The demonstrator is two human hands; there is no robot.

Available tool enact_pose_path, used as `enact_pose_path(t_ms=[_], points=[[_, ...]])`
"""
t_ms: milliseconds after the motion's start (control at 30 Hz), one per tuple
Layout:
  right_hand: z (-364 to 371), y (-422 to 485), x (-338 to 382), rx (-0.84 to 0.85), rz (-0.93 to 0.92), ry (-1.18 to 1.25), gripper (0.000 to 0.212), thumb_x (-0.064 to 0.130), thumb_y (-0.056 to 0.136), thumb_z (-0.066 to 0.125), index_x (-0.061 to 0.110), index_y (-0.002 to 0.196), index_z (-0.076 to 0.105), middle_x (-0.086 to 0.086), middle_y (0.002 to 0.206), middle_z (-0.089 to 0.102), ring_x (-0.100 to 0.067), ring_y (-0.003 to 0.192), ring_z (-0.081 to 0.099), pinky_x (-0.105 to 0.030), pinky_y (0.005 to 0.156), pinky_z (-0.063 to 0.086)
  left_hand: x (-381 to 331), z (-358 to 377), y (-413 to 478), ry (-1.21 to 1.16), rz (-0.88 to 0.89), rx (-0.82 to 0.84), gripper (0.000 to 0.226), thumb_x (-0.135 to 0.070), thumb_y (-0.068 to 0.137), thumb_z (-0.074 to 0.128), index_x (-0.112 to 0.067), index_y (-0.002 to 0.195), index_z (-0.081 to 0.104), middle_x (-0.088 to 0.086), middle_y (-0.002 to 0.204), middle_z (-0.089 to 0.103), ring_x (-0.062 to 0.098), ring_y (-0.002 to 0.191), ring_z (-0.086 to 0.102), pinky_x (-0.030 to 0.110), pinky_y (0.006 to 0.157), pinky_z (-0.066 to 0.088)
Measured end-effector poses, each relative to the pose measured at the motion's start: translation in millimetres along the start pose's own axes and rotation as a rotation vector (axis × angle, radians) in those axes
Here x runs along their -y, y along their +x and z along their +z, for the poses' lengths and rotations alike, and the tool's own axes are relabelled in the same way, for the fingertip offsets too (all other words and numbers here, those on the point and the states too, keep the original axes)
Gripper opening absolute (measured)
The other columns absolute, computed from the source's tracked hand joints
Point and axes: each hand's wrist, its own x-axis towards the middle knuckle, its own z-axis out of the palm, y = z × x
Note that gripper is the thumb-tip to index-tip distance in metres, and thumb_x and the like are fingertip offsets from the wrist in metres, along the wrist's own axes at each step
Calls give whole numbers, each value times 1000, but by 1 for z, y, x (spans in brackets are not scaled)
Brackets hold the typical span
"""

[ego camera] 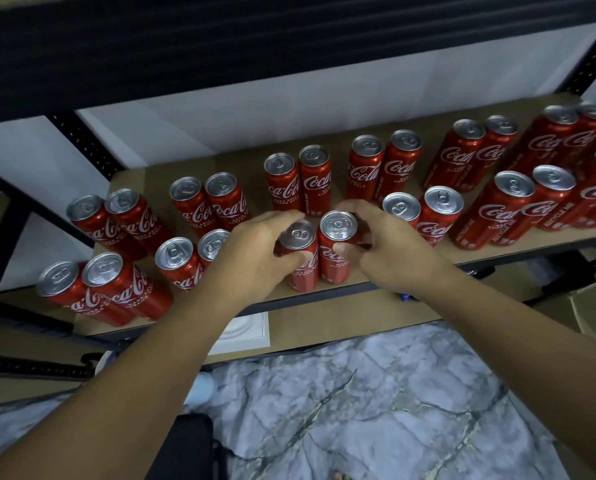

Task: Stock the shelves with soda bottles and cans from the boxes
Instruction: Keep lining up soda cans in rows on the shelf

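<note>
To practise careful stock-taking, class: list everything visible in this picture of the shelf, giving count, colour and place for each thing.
shelf cans: about twenty-one, red with silver tops, upright pairs in two rows; the right edge cuts some off
left can: one, red, front row centre
right can: one, red, beside it
shelf board: one, tan, under the cans
rack frame: one, black, around the board
cardboard box: one, brown, lower right
floor: grey marble pattern, below
left hand: grips left can
right hand: grips right can
</note>
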Motion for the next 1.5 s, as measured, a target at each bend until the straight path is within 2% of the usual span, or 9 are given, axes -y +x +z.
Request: enact_pose_path(t_ms=[433, 567, 667, 833, 967, 1100, 1200, 1367, 1500], points=[[2, 4, -9, 23, -32, 36, 59, 35, 90, 76, 38, 141, 47, 13, 131, 61, -6, 119, 62, -37, 102, 54, 6, -2, 2, -1, 14, 48, 68, -32, 92, 74, -35, 153, 44, -13, 156, 44, 10, 137, 48, 37, 109, 50], [-1, 8, 0, -6, -62, 70, 76, 62, 83, 68, 42, 149, 38, 13, 146, 53, -8, 134, 52, -40, 109, 49, 3, -8, 6, -18, 20, 14, 65, -42, 93, 70, -37, 152, 43, -14, 156, 45, 8, 141, 44, 33, 113, 44], [-6, 19, 15, -90, -96, 59, 64, 53, 95, 62, 35, 152, 40, 9, 154, 47, -11, 142, 42, -35, 112, 42, 0, -15, 16, -80, -13, -66, 58, -45, 97, 64, -37, 151, 44, -8, 152, 49, 13, 136, 49, 35, 110, 46], [-14, 57, 36, -132, -34, 20, 47, 38, 102, 58, 29, 146, 47, 4, 142, 58, -17, 129, 53, -26, 91, 39, 2, -23, 50, 26, -62, -117, 60, -40, 99, 62, -32, 154, 39, 0, 150, 51, 22, 136, 50, 29, 100, 41], [-15, 97, 38, -82, 6, -137, 56, 29, 98, 62, 23, 149, 41, -3, 145, 55, -26, 127, 57, -24, 80, 39, 11, -19, 83, 71, -121, -94, 70, -40, 96, 67, -27, 156, 32, 4, 155, 47, 28, 140, 47, 40, 107, 43], [-12, 116, 45, -2, 51, -203, 76, 25, 97, 67, 21, 160, 23, -8, 159, 41, -30, 141, 44, -32, 99, 40, 22, -8, 105, 76, -147, -65, 79, -43, 90, 74, -24, 155, 34, 5, 154, 49, 29, 139, 49, 44, 109, 45], [-11, 124, 45, 40, 45, -256, 76, 23, 99, 65, 21, 161, 21, -8, 162, 36, -30, 145, 39, -37, 111, 36, 23, -5, 112, 74, -130, -91, 74, -38, 89, 77, -19, 151, 40, 5, 152, 51, 28, 138, 49, 36, 104, 43], [-9, 136, 35, -12, -10, -304, 59, 22, 95, 67, 17, 150, 44, -8, 148, 53, -31, 135, 50, -37, 105, 42, 30, -6, 121, 100, -114, -144, 56, -32, 88, 79, -15, 136, 55, 7, 134, 63, 26, 125, 58, 37, 97, 49], [-11, 136, 28, 5, -24, -329, 52, 26, 94, 69, 18, 141, 52, -6, 139, 60, -28, 128, 56, -37, 100, 45, 35, -7, 122, 88, -105, -137, 53, -30, 87, 80, -18, 133, 56, 4, 129, 65, 24, 120, 61, 37, 94, 51]])
